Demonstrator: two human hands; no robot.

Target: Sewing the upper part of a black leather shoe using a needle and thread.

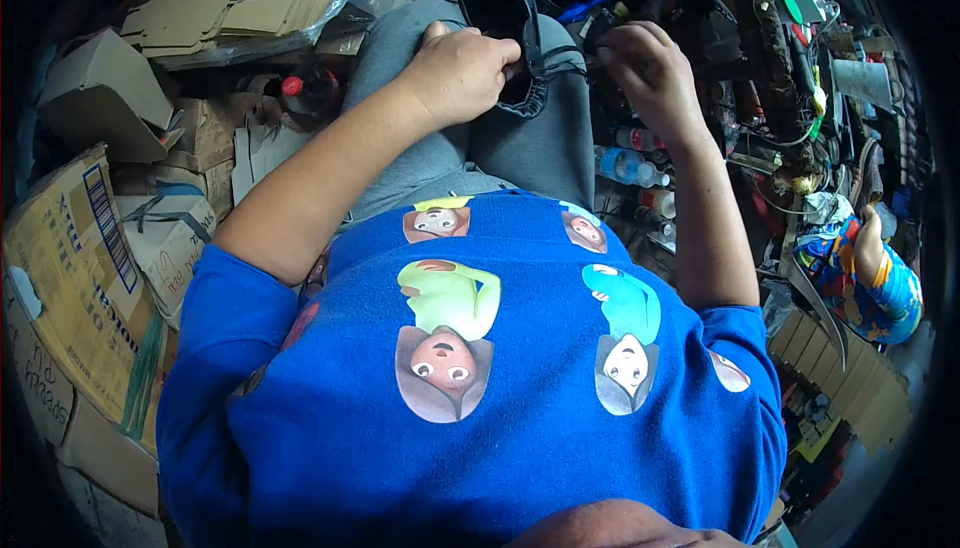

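A black shoe upper [497, 10] with a gathered edge lies over my knees, its opening facing up. My left hand [462, 70] is closed on its left side, thumb and fingers pinching the rim. Dark cord-like strands [565, 56] stretch from the upper's right side across my right knee. My right hand [652, 78] is raised just right of that knee, its fingers curled together near the strands' end. Whatever sits between those fingertips is lost against the dark background.
Cardboard pieces [235, 8] in clear plastic and cardboard boxes [105, 98] crowd my left, with a red-capped bottle [308, 90] beside my leg. Plastic bottles [630, 166] lie right of my thigh. A cluttered rack [775, 58] stands farther right, near another person in a colourful garment [880, 293].
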